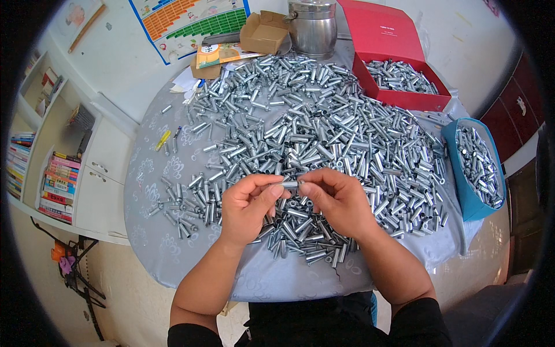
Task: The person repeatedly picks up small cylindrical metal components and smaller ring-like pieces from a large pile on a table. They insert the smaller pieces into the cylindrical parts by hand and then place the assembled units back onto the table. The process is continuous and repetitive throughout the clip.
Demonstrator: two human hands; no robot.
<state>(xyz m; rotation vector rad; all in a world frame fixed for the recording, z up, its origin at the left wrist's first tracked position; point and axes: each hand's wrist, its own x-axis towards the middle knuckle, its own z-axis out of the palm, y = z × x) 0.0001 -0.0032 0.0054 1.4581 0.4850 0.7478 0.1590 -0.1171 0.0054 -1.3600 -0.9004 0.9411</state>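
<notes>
Over the near part of the pile, my left hand (247,207) pinches a short silvery metal sleeve (288,185) between thumb and fingers, so that it lies sideways. My right hand (342,202) closes thumb and fingertips on the right end of the same sleeve. Whether a small nut or bolt end sits in those fingertips is too small to tell. Beneath and around both hands spreads a large heap of metal sleeves and bolts (370,156), loosely mixed on the round table with its grey patterned cloth (167,248).
At the back right stands an open red box (399,101) full of metal parts; a teal fabric bin (471,202) of bolts sits at the right edge. Behind the heap are a steel pot (313,29) and a cardboard box (263,33). A yellow tool (163,140) lies left.
</notes>
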